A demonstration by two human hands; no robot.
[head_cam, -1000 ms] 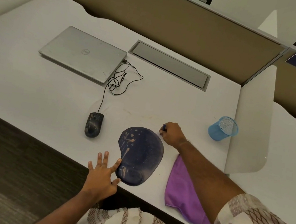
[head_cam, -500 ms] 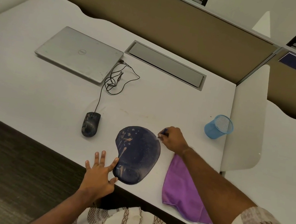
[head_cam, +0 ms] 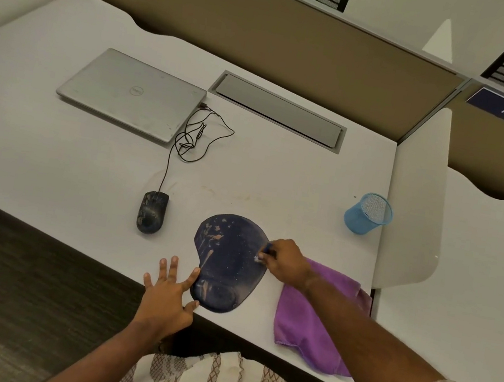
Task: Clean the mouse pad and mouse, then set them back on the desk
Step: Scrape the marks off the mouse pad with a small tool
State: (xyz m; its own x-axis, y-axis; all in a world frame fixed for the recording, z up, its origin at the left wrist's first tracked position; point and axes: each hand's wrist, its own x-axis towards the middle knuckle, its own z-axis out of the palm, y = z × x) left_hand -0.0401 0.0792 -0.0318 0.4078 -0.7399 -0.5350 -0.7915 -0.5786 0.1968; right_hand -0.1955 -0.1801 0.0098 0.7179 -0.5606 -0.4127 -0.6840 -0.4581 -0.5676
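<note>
At the front edge of the white tabletop [head_cam: 51,167], the person's left hand [head_cam: 168,296] lies spread wide. Its forefinger and thumb touch the left rim of the dark blue, stain-flecked mouse pad with a raised wrist rest [head_cam: 227,262]. The pad lies flat near the front edge, right of the middle, with the wrist rest toward the person.

The right hand [head_cam: 286,259] is curled over the pad's right rim and pinches a small blue tool with a pale tip [head_cam: 262,253]. The tip is on the pad, but the tool is too small to name. Under that forearm a crumpled purple cloth [head_cam: 315,324] lies just beside the pad and hangs a little over the front edge.

To the left of the pad, clearly apart from it, sits the dusty black corded mouse [head_cam: 152,212]. Its thin black cable [head_cam: 193,139] runs back in loose loops to a closed silver laptop [head_cam: 131,92] toward the far left.

A light blue mesh pen cup [head_cam: 368,213] stands near the right edge. A grey rectangular cable hatch [head_cam: 277,111] is set into the tabletop at the back, below a brown partition [head_cam: 268,29].
</note>
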